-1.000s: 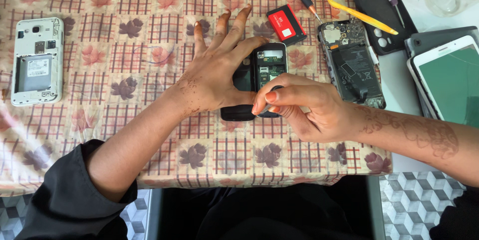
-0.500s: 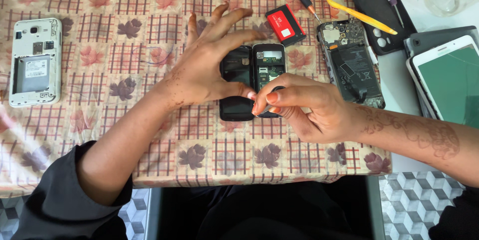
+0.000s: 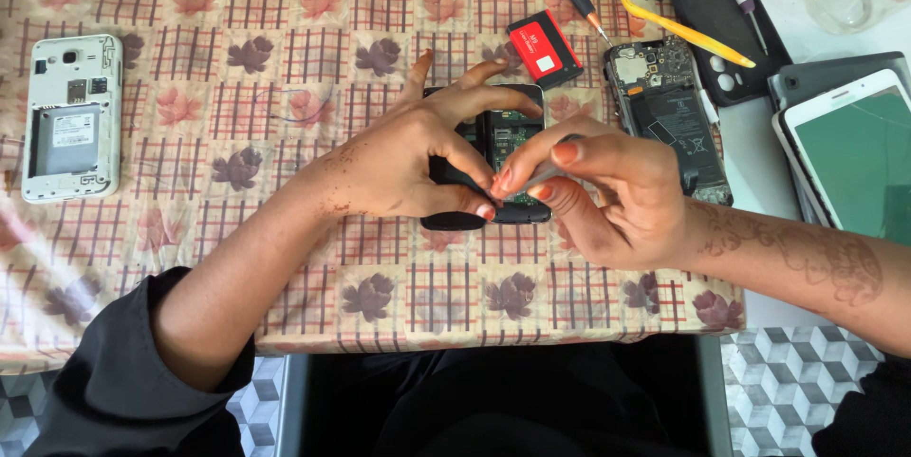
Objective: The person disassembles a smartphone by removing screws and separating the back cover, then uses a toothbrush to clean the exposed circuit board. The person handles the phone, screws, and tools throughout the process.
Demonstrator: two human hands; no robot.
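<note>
Over the last second the left hand had gone from lying flat and splayed across the small black phone to curling around it, so that at this moment the thumb and forefinger were closed on the handset's lower edge while the other fingers arched over its top. The phone lay open-backed on the patterned tablecloth at the middle of the table, its circuit board showing, with its dark cover apparently just beside it under the left palm. The right hand had shifted up and inward, and its thumb and first fingers were pinched shut on a thin grey tool, whose tip met the board near the left fingertips; the tool's kind could not be made out. This tighter hold suggested the handset was being steadied for finer work inside. Off to the left lay a white phone with its back off, and above right a red battery and a stripped phone chassis.
</note>
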